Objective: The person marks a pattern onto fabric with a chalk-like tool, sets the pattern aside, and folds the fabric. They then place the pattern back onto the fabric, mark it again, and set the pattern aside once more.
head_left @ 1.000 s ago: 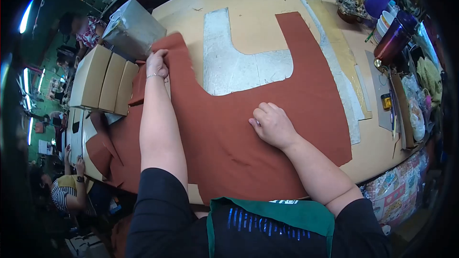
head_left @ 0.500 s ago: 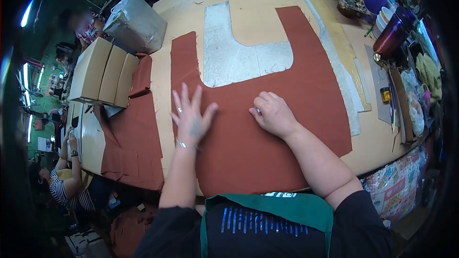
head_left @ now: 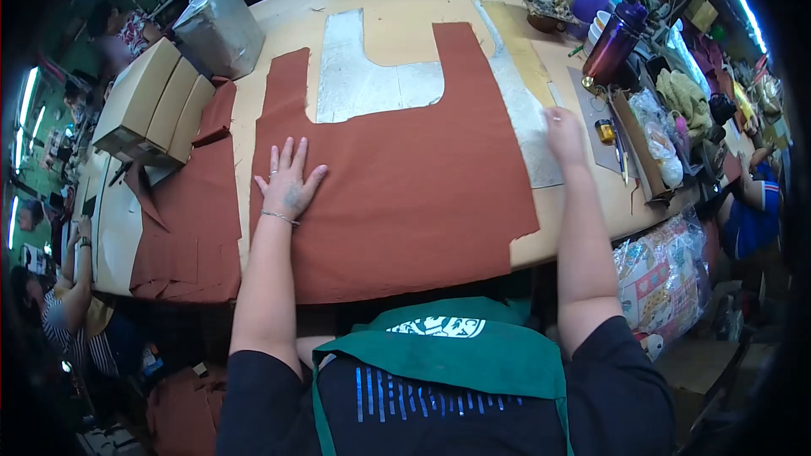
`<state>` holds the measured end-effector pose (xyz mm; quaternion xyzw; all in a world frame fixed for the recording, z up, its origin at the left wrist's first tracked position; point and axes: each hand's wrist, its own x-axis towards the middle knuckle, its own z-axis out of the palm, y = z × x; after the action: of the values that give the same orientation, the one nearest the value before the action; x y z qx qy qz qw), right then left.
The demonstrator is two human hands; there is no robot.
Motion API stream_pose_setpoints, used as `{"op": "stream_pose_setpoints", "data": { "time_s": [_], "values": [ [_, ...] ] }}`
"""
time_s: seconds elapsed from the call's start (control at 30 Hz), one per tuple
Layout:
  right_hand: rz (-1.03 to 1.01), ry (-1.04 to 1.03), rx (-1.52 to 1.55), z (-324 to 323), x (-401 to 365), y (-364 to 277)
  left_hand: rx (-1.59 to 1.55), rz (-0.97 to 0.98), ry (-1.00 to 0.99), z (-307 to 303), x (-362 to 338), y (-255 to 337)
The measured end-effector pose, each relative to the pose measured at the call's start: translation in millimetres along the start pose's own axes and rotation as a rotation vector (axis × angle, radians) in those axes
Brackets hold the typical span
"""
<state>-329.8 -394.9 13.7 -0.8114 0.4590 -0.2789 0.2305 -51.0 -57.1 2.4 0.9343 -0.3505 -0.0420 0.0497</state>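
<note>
Left hand (head_left: 289, 189) lies flat on rust cloth (head_left: 397, 194), fingers (head_left: 286, 154) spread; right hand (head_left: 565, 137) curled, hold unclear.

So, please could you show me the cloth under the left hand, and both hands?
Cloth (head_left: 397, 181), head view: its wide middle part.
Left hand (head_left: 288, 187), head view: its back.
Right hand (head_left: 565, 133), head view: middle of the blurred hand.
</note>
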Motion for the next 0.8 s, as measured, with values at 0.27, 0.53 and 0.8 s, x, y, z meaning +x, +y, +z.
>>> {"op": "stream_pose_setpoints", "data": {
  "time_s": [0.27, 0.53, 0.8],
  "values": [
    [0.105, 0.054, -0.309, -13, 16, 59, 0.03, 0.139, -0.043, -21, -83, 53],
    [0.386, -0.625, 0.919, -20, 20, 2, 0.042, 0.118, -0.063, -7, -106, 15],
    [0.004, -0.5, 1.22, -51, 14, -45, 0.034, 0.547, -0.058, 0, -135, 54]
  ]
}}
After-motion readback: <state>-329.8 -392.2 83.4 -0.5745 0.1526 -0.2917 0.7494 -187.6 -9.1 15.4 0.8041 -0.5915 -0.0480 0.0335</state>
